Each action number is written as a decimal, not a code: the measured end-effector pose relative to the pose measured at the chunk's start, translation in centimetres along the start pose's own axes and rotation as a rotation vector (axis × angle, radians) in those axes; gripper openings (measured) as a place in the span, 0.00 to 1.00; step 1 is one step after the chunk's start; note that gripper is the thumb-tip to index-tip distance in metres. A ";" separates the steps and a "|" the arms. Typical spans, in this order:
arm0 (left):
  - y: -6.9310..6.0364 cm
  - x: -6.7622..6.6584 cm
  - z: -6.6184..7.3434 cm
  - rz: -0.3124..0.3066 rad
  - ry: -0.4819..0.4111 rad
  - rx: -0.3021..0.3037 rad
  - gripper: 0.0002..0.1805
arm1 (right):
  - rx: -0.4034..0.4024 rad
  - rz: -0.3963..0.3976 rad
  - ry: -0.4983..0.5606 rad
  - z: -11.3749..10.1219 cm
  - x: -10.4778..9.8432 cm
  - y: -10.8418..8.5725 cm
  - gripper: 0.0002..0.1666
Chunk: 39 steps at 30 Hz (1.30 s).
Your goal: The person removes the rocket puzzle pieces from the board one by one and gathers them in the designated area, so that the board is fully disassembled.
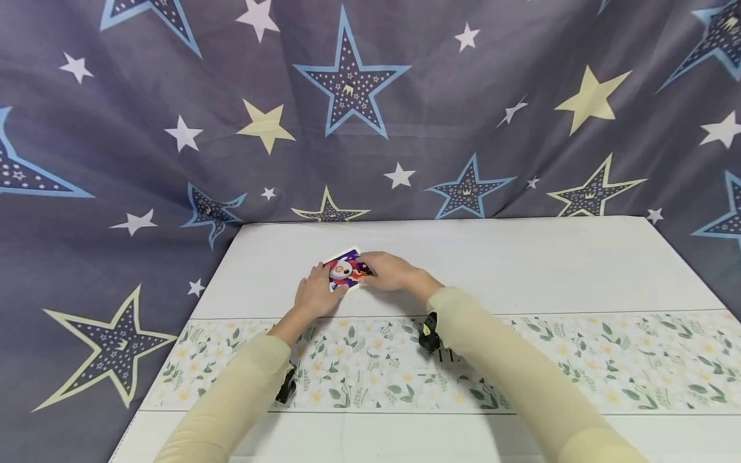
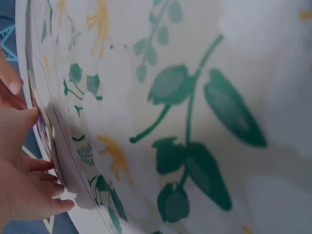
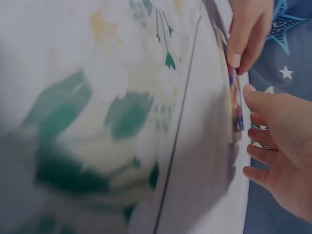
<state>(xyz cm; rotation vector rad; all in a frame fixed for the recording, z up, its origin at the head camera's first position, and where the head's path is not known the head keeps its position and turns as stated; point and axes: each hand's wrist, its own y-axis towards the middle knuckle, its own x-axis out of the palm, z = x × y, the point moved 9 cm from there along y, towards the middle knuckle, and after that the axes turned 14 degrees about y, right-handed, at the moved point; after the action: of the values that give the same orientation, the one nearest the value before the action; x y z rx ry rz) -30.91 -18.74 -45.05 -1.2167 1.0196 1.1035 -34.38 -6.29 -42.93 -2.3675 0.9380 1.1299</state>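
A small picture card (image 1: 343, 271), printed with a round white cartoon figure on red and purple inside a pale border, lay on a white table cover (image 1: 550, 263), between the person's two hands. The left hand (image 1: 315, 296) rested along the card's left and near sides, its fingers fairly straight and its thumb spread away from them. The right hand (image 1: 395, 271) was at the card's right side, overlapping it in the head view; its fingers were loosely bent with gaps between them, and whether they touched the card was impossible to tell. Nearer the person than the card were two cream sleeves, each with a black device (image 1: 429, 333) by the cuff. Also on the near side of the card, a floral band (image 1: 376, 366) of green leaves and yellow blooms crossed the cover. Beyond the card hung a grey-purple curtain (image 1: 428, 141) patterned with blue, yellow and white stars
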 end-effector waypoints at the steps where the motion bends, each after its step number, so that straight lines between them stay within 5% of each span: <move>1: 0.0 0.0 0.0 0.003 0.006 0.001 0.43 | 0.011 -0.002 -0.004 0.0 0.2 0.3 0.30; 8: 0.4 -0.1 0.4 0.010 0.019 0.011 0.43 | 0.081 -0.018 -0.029 0.3 0.7 1.5 0.33; 24: 0.6 0.0 1.3 0.017 0.034 0.039 0.42 | 0.037 -0.017 -0.004 1.0 1.1 1.1 0.31; 39: 0.7 0.1 3.2 -0.056 0.080 0.139 0.42 | -0.049 0.001 -0.037 1.2 0.0 -0.7 0.28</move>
<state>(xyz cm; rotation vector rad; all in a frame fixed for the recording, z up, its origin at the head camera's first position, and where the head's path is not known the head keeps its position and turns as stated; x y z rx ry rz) -31.58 -15.51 -45.01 -1.1778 1.0976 0.9311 -34.55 -5.11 -43.65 -2.3762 0.9087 1.2062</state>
